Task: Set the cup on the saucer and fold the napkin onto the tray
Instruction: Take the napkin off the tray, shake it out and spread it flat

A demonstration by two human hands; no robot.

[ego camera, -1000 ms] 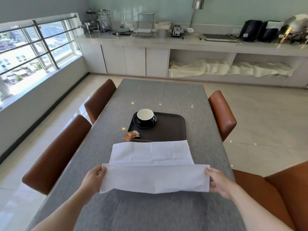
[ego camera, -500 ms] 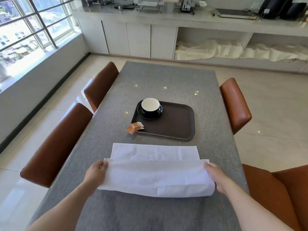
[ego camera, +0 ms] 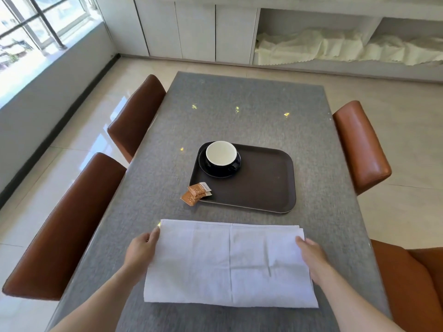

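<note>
Head view — the napkin lies folded flat on the table, near the tray. Left hand and right hand pinch its side edges, fingers closed on cloth. The cup sits on the saucer — on the tray's far-left corner.

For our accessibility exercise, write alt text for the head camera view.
Two hands, left and right, hold the ends of a folded white napkin on a grey table. Beyond it, a dark tray carries a cup on a saucer.
</note>
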